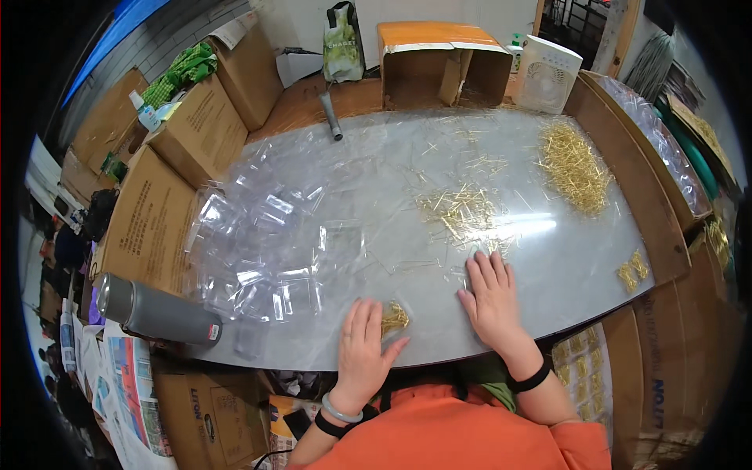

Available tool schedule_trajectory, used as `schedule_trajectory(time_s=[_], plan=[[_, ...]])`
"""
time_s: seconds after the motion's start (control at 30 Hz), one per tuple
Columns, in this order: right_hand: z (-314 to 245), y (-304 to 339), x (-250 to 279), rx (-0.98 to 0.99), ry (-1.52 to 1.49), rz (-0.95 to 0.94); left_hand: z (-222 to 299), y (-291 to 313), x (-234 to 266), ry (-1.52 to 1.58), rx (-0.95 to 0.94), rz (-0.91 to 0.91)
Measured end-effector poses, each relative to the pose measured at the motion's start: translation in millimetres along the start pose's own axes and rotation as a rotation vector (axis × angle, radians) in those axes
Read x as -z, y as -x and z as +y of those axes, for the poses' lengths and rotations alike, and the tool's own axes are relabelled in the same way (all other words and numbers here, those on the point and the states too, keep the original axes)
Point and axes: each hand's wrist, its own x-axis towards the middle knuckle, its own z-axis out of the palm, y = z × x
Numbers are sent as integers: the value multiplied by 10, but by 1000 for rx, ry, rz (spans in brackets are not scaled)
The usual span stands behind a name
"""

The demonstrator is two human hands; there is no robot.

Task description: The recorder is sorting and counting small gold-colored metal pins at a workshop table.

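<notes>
A grey bottle lies at the left of a glossy grey tabletop, beside a jumble of clear plastic cases, whose see-through walls and bright reflections make single outlines hard to separate. Nearer the middle, a worker's left hand rests at the front edge, fingers extended and close together, thumb apart, next to a small clear pack of gold-coloured pieces. The pack sits just right of the fingers, its contents bunched in a shiny clump and its transparent rim faint; whether the hand touches it cannot be told. Beyond, a loose scatter of thin gold pins spreads over the surface, pieces crossing at all angles, with a streak of glare washing out its right side. The right hand lies palm down below that scatter, fingers open and slightly spread, its underside hidden. Farther right, a denser golden heap lies near a cardboard wall, its pieces too tangled to tell apart. Two small gold bundles stand near the right edge, and below the table, more gold packs show in rows, partly cut off by the tabletop and the worker's arm.
</notes>
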Motion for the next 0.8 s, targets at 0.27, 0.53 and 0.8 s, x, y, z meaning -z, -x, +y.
schedule_trajectory(time_s=[0.27, 0.53, 0.8], plan=[[-40, -10, 285, 127, -53, 8, 34, -4, 37, -61, 49, 37], [120, -21, 167, 149, -155, 19, 154, 350, -11, 95, -212, 88], [112, -7, 221, 254, -269, 24, 345, 3, -212, 160, -240, -109]])
